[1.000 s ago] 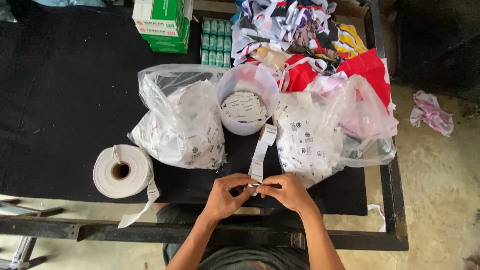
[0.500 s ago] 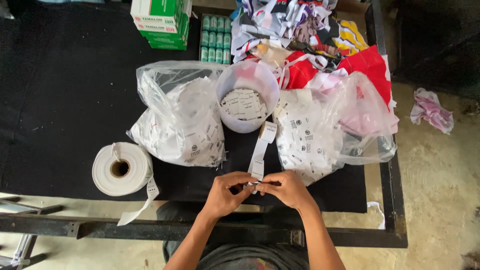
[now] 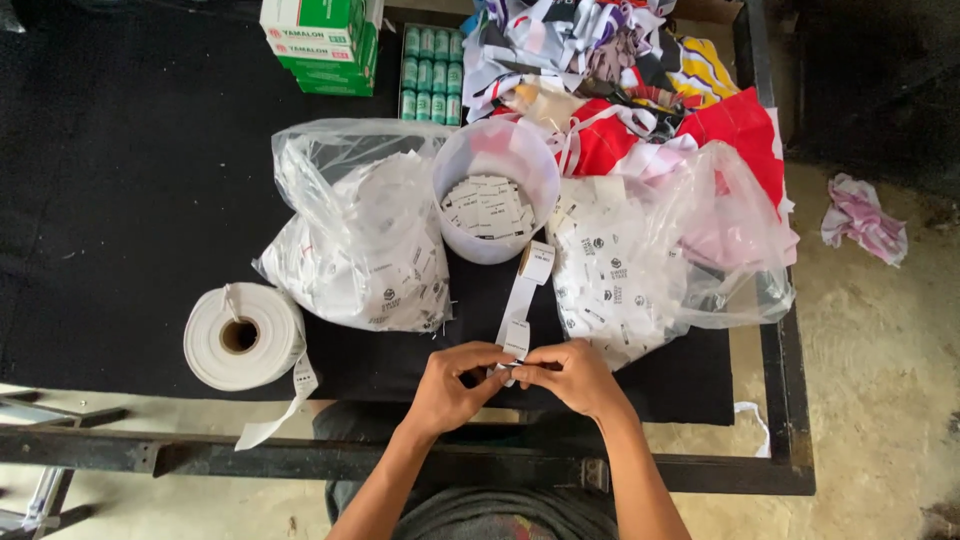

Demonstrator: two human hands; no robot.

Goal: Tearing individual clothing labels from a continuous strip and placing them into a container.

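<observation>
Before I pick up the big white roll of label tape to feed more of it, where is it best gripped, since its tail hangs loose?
The white roll lies flat on the black table with its open core facing up. Likely best is a grip from above across the outer rim, or a thumb in the core. Come from the left, away from the loose tail at its lower right, which hangs past the table edge.

Both bare forearms rise from the bottom of the frame and converge at lower centre. The left hand (image 3: 455, 380) and right hand (image 3: 568, 375) meet fingertip to fingertip, fingers curled inward in a pinch, thumbs on top, wrists bent slightly toward each other.
</observation>
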